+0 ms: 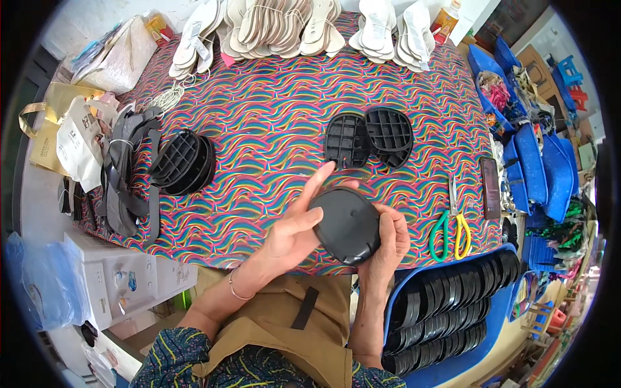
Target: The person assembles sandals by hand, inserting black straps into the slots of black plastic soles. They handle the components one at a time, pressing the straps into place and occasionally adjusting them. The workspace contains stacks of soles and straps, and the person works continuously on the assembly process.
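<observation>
Over the table's near edge I hold a black rounded plastic piece (348, 226), its smooth, glossy face turned up. My left hand (284, 233) has its thumb on the piece's left edge, the forefinger stretched out past it and the other fingers partly hidden. Gripping the lower right edge is my right hand (388, 239), fingers bent around it. Beyond my hands lie similar black pieces with ribbed grid undersides: a flat one (346, 139) and overlapping ones (389, 128) beside it. A stack of them (184, 163) stands to the left.
Scissors (452, 226) with green and yellow handles and a phone (490, 187) lie at the right. Below them, a blue bin (446, 368) holds rows of black pieces. Dark straps (126, 174) lie at the left; bundled pale insoles (275, 26) line the back.
</observation>
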The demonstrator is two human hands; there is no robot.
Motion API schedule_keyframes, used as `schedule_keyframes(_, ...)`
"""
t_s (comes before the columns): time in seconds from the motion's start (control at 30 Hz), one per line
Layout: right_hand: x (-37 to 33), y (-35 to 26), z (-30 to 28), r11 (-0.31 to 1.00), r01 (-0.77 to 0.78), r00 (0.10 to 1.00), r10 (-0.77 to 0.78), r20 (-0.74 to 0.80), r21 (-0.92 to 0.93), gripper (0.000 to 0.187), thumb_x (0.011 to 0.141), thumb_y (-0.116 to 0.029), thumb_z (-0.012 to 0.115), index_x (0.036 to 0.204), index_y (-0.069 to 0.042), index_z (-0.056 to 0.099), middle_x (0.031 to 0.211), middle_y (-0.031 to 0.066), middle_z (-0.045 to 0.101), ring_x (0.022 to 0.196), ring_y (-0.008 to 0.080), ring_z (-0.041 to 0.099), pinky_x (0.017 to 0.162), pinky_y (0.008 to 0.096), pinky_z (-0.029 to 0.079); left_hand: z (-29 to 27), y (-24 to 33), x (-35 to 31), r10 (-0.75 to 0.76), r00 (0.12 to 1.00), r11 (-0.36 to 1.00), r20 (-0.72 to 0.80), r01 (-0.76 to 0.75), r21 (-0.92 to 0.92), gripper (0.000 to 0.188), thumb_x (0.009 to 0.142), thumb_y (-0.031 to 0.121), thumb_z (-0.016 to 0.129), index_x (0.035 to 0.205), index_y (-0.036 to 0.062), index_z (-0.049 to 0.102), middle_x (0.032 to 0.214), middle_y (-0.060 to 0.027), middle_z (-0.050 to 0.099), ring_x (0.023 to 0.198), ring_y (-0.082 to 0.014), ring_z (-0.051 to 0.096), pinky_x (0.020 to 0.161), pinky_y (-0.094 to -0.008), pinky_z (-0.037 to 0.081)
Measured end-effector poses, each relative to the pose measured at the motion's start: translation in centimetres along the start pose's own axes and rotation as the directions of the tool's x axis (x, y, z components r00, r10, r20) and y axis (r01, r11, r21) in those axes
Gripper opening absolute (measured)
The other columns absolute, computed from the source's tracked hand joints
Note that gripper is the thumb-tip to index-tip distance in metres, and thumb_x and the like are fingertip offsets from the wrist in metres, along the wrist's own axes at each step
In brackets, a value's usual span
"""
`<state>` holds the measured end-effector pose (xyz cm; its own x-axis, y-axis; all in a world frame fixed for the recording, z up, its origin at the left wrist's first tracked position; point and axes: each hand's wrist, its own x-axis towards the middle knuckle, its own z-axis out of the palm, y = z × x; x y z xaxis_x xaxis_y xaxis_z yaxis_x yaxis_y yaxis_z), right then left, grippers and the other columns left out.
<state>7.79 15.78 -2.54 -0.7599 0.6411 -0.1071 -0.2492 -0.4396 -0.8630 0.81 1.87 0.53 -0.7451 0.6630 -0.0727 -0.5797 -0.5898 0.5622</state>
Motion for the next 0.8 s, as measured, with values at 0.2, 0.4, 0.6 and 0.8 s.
schedule_keyframes(0.2, -1.1, 1.4, 0.1, 0.991, -0.055, 0.996, 0.047, 0.071, 0.126, 0.019, 0.101, -0.011, 0.054, 0.114, 0.001, 0.062, 0.113, 0.0099, 0.066, 0.106, 0.0146, 0.061, 0.093, 0.0304, 0.048, 0.2, -1.2, 1.3, -0.004, 0.995, 0.989, -0.097, -0.011, -0.148, 0.060, 0.096, 0.037, 0.052, 0.146, 0.0075, 0.039, 0.135, -0.0210, 0.054, 0.127, -0.0359, 0.052, 0.108, -0.0474, 0.041)
schedule_keyframes(0.4, -2.4, 0.8, 0.8, 0.993, -0.011, 0.962, 0.044, 0.268, -0.120, 0.069, 0.084, -0.015, 0.074, 0.141, 0.001, 0.039, 0.142, 0.0135, 0.045, 0.131, 0.0250, 0.047, 0.108, 0.0384, 0.040, 0.4, -1.0, 1.7, 0.015, 0.973, 0.988, -0.229, -0.050, -0.147, 0.047, 0.099, 0.036, 0.048, 0.135, 0.0061, 0.049, 0.118, -0.0185, 0.063, 0.114, -0.0338, 0.060, 0.099, -0.0464, 0.048)
schedule_keyframes(0.6, -2.7, 0.6, 1.9, 0.981, 0.024, 0.953, 0.036, 0.302, -0.194, 0.082, 0.075, -0.002, 0.078, 0.145, -0.001, 0.035, 0.139, 0.0140, 0.046, 0.130, 0.0252, 0.048, 0.109, 0.0386, 0.039, 0.0, -1.3, 1.9, 0.021, 0.955, 0.973, -0.297, -0.088, -0.213, 0.041, 0.098, 0.037, 0.048, 0.126, 0.0072, 0.056, 0.113, -0.0177, 0.065, 0.108, -0.0332, 0.063, 0.095, -0.0450, 0.050)
schedule_keyframes(0.8, -2.9, 2.0, 2.4, 0.964, 0.133, 0.962, -0.070, 0.264, -0.230, 0.065, 0.082, -0.012, 0.069, 0.141, 0.002, 0.043, 0.139, 0.0140, 0.049, 0.132, 0.0255, 0.046, 0.112, 0.0387, 0.034, -0.9, -2.4, 1.7, 0.055, 0.963, 0.937, -0.262, -0.141, -0.320, 0.041, 0.101, 0.036, 0.052, 0.129, 0.0061, 0.052, 0.115, -0.0174, 0.064, 0.107, -0.0296, 0.063, 0.095, -0.0430, 0.051)
